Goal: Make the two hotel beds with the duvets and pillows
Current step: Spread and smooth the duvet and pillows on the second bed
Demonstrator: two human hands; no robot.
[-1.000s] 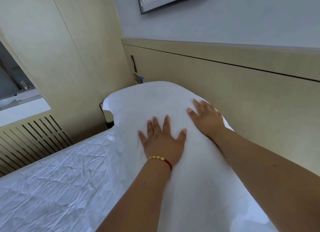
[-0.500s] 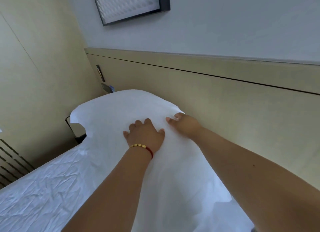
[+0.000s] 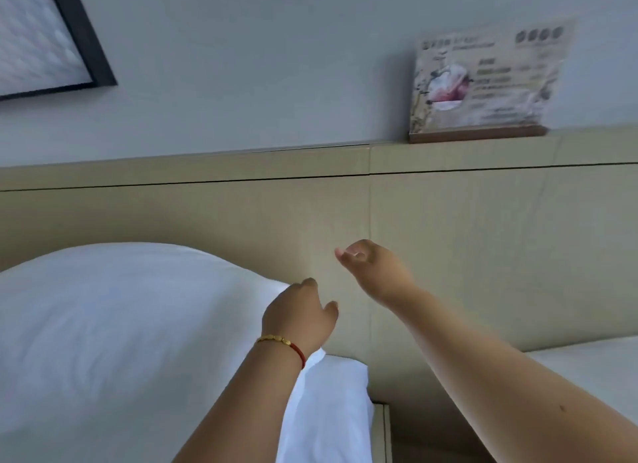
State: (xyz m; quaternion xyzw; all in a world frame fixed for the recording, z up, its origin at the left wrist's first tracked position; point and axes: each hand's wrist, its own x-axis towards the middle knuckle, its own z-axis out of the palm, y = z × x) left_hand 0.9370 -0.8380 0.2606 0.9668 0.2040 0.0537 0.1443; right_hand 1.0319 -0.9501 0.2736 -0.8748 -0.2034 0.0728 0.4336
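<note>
A plump white pillow (image 3: 131, 324) lies at the head of the left bed, against the beige headboard (image 3: 207, 217). My left hand (image 3: 298, 319), with a gold and red bracelet on the wrist, hovers at the pillow's right end with its fingers loosely curled and nothing in them. My right hand (image 3: 371, 271) is lifted in the air in front of the headboard, fingers loosely bent, holding nothing. The second bed (image 3: 593, 376) shows as a pale strip at the right edge, partly behind my right forearm.
A card on a wooden stand (image 3: 483, 86) sits on the headboard ledge at upper right. A dark-framed picture (image 3: 45, 41) hangs on the wall at upper left. A narrow nightstand edge (image 3: 381, 431) sits between the beds.
Both hands have lifted off the pillow, where they had been pressing it. The view has swung right, bringing the card and the second bed into sight.
</note>
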